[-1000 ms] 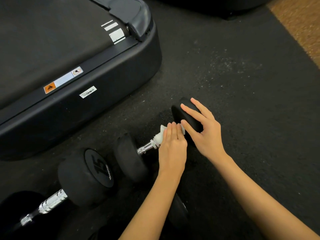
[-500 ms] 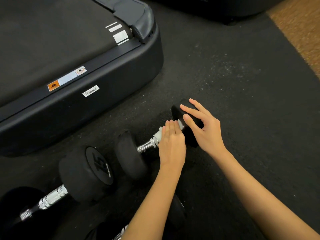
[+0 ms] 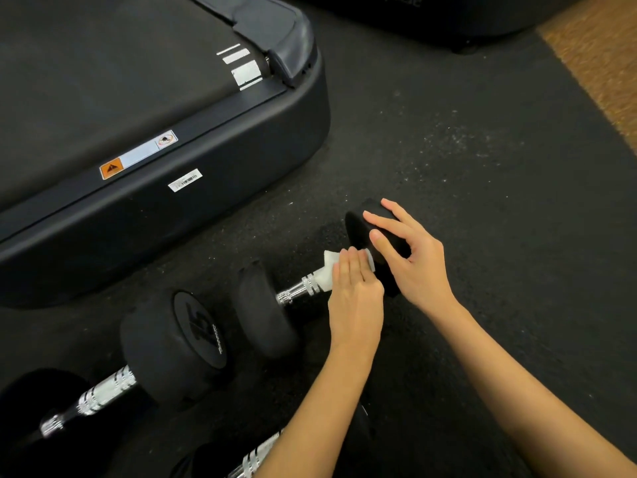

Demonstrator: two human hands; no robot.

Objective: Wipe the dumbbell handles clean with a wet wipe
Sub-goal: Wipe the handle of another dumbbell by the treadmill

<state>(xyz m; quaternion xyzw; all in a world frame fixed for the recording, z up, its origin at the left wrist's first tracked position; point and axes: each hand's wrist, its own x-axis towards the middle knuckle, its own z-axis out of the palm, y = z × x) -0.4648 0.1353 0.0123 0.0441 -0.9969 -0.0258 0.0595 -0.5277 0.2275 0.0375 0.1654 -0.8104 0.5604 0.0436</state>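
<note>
Left hand closed round thin white wet wipe, soft, on knurled chrome dumbbell handle; right hand open, fingers spread, steadying heavy black rubber dumbbell head.

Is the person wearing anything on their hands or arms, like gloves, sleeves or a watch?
No. The left hand and right hand are bare: no gloves, no rings visible, no watch or band at either wrist. Both forearms are uncovered as far as the picture shows; no sleeve comes into view.
</note>
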